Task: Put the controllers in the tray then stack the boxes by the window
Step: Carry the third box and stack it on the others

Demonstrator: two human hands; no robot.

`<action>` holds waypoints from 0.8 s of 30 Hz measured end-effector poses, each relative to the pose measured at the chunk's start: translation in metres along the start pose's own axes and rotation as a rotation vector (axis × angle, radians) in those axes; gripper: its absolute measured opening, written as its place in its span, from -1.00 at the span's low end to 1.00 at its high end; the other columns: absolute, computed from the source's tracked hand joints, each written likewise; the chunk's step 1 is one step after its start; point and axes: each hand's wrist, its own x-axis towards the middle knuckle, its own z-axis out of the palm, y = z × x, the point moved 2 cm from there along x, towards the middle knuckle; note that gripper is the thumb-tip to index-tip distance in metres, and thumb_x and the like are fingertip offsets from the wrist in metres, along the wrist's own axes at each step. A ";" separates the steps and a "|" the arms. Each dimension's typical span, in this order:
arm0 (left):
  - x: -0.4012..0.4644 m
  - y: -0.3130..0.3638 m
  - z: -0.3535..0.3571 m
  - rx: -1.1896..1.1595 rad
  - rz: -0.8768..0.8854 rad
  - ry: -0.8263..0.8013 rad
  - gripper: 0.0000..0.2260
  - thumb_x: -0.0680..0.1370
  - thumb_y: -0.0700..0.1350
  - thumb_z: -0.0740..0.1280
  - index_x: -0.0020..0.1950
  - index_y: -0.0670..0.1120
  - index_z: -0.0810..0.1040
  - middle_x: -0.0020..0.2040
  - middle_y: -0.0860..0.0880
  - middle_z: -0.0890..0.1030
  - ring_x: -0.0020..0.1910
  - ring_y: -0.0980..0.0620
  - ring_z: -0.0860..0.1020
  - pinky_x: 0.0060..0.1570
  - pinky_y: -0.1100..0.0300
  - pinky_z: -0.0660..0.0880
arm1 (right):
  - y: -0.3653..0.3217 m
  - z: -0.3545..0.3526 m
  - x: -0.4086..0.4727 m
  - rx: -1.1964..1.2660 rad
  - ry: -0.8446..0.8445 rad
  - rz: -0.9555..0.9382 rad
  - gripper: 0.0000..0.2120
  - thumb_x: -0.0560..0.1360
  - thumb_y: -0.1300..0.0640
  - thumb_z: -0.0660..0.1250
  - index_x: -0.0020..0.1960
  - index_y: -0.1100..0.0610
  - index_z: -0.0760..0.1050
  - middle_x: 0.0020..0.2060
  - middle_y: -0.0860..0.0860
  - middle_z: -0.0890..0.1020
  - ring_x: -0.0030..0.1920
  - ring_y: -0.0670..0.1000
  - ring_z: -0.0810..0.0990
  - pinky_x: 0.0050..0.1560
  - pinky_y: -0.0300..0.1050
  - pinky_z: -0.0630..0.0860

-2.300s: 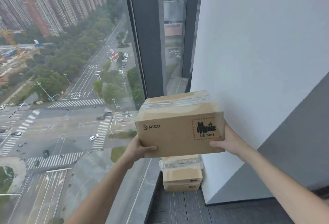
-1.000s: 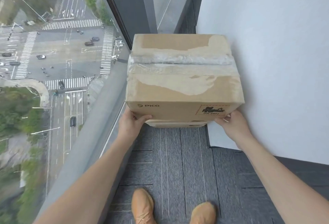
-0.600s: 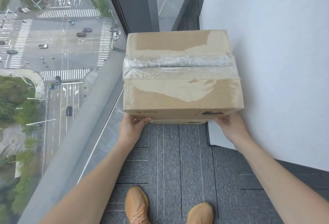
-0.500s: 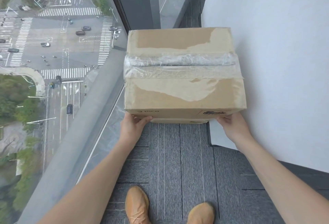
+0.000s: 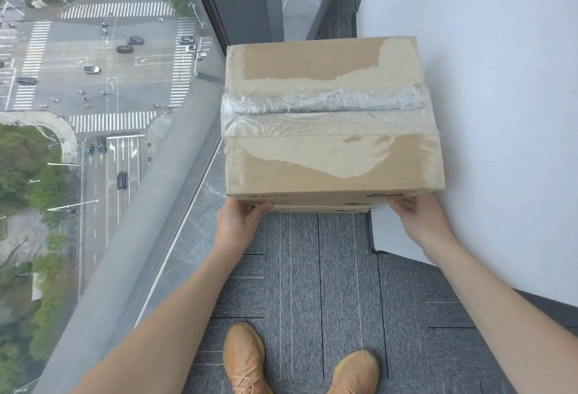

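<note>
Fingers of the left hand (image 5: 237, 224) curl under the near left bottom corner of the large brown cardboard box (image 5: 331, 118) with clear tape across its top seam; fingers of the right hand (image 5: 422, 221) hook the near right bottom corner. Both hands grip the box.

Nearest: two tan suede shoes (image 5: 244, 359) on grey striped carpet floor (image 5: 312, 268), forearms reaching forward from either side.

Middle: just under the held box's near edge, a thin strip of a second cardboard box (image 5: 322, 208) shows. The upper box sits over it, edges roughly lined up on the near side. Cannot tell whether the two are touching or a gap is left; the near face is too foreshortened.

Far: floor-to-ceiling glass window (image 5: 109, 112) on the left, street junction far below; dark window frame post (image 5: 244, 2) behind the box; white wall (image 5: 484, 80) just beside the box's right side.

Progress, as a judgement: the stack is in the right spot, in the corner between window and wall, and this box is at or near seating. Left: settle it square, let go, check it holds. No tray or controllers are in view, so that part cannot be confirmed. Whether more boxes wait elsewhere, cannot tell.
</note>
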 end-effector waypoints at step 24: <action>-0.115 0.160 -0.161 0.201 0.052 -0.200 -0.09 0.46 -0.04 0.53 0.64 0.04 0.01 0.52 -0.13 0.38 0.50 -0.09 0.35 0.37 0.04 0.37 | -0.204 -0.118 -0.182 -0.179 -0.097 -0.025 -0.42 0.55 0.28 0.22 0.54 0.10 0.21 0.40 0.10 0.44 0.40 0.13 0.41 0.10 -0.15 0.32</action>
